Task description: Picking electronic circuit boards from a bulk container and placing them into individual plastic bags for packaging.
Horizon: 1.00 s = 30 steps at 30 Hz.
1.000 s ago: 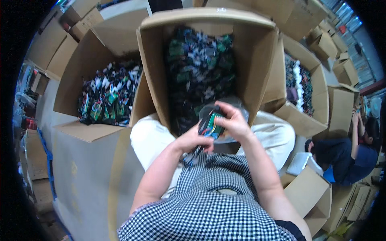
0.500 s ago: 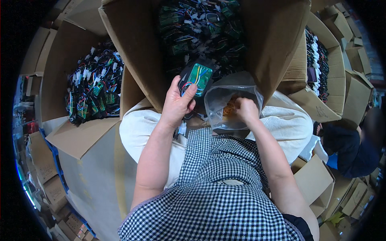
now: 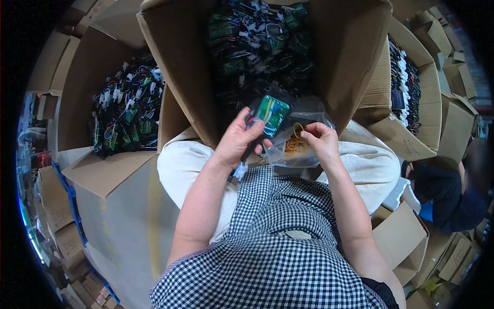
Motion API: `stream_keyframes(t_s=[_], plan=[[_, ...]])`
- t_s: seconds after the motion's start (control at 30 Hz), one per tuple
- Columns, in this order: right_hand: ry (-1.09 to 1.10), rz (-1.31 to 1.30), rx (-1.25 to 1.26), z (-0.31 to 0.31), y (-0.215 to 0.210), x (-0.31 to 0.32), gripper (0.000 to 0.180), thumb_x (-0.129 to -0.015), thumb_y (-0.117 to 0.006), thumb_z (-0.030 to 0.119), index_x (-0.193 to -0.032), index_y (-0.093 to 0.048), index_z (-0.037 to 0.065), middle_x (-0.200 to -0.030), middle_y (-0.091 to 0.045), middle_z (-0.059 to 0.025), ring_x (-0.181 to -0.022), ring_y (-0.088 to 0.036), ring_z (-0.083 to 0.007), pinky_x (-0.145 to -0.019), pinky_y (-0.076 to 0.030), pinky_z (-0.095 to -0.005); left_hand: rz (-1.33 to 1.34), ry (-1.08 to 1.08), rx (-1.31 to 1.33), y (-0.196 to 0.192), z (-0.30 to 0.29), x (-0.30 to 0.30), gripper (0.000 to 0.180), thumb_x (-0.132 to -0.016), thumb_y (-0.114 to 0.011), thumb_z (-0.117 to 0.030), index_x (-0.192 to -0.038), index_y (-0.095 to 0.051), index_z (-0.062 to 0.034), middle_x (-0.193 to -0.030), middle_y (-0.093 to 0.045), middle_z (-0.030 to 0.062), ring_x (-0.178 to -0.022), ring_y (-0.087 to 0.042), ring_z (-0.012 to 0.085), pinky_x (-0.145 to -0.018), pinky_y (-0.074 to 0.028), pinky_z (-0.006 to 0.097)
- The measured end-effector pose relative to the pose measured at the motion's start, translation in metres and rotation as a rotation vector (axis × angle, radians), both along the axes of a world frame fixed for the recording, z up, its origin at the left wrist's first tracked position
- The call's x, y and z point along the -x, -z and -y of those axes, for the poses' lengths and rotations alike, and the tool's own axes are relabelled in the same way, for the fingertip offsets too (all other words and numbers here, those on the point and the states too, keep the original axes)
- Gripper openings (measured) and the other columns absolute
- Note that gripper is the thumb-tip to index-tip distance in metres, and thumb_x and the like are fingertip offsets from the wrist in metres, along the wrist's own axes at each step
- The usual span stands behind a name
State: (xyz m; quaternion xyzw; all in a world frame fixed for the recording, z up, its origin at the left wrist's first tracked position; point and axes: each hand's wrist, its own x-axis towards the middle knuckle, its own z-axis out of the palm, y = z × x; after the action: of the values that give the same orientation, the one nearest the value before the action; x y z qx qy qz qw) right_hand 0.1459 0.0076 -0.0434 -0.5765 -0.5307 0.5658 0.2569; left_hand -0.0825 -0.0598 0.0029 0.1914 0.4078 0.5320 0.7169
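Observation:
My left hand (image 3: 238, 140) is closed around a green circuit board (image 3: 274, 116) with coloured wires across it, the thumb pressed on its near end. A cable with a white connector (image 3: 240, 170) hangs below that hand. To the right, my right hand (image 3: 324, 143) pinches a yellow-orange rubber band (image 3: 299, 126) between thumb and forefinger. More rubber bands (image 3: 295, 148) lie bunched in a clear plastic bag (image 3: 290, 162) resting between my knees. The bag's far side is partly behind the board.
Straight ahead stands a tall cardboard box (image 3: 175, 62) with many wired circuit boards (image 3: 257, 51) inside. Open boxes of similar boards flank it, with a flap (image 3: 108, 172) sticking out on the left. A person in dark clothing (image 3: 442, 190) is at the far right.
My right hand has drawn back and up from inside the bag, with a rubber band in its fingertips. My left hand and the board have shifted right, toward the bag.

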Motion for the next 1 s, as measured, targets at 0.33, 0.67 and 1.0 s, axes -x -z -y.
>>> stream_keyframes(t_s=[0.33, 0.67, 1.0], plan=[[-0.106, -0.547, 0.118, 0.029, -0.052, -0.001, 0.011, -0.079, -0.064, -0.003, -0.088, -0.063, 0.003, -0.082, -0.065, -0.0045, -0.075, -0.062, -0.0117, -0.067, -0.051, -0.0244, 0.321, 0.101, -0.009, -0.011, 0.049, -0.04, 0.055, -0.09, -0.062, -0.021, -0.135, -0.032, -0.0129, -0.102, -0.061, 0.0098, -0.068, -0.063, 0.0166, -0.053, -0.05, 0.023], [-1.03, -0.42, 0.54, 0.036, -0.065, -0.044, 0.023, -0.09, -0.054, 0.007, -0.109, -0.064, -0.001, -0.088, -0.069, -0.0121, -0.057, -0.061, -0.0089, -0.056, -0.05, -0.0215, 0.465, -0.095, -0.134, -0.038, 0.061, -0.04, 0.046, -0.093, -0.056, -0.027, -0.131, -0.036, -0.0114, -0.102, -0.06, 0.0116, -0.061, -0.053, 0.0122, -0.051, -0.042, 0.02], [-0.788, -0.023, -0.727, 0.016, -0.109, -0.014, 0.073, -0.074, -0.072, 0.044, -0.13, -0.05, 0.002, -0.138, -0.047, -0.0123, -0.131, -0.04, -0.0261, -0.112, -0.011, -0.051, -1.292, 0.337, -0.411, -0.044, 0.061, -0.053, 0.038, -0.086, -0.063, -0.02, -0.119, -0.049, -0.0051, -0.105, -0.054, 0.0155, -0.084, -0.06, 0.0264, -0.073, -0.05, 0.034]])
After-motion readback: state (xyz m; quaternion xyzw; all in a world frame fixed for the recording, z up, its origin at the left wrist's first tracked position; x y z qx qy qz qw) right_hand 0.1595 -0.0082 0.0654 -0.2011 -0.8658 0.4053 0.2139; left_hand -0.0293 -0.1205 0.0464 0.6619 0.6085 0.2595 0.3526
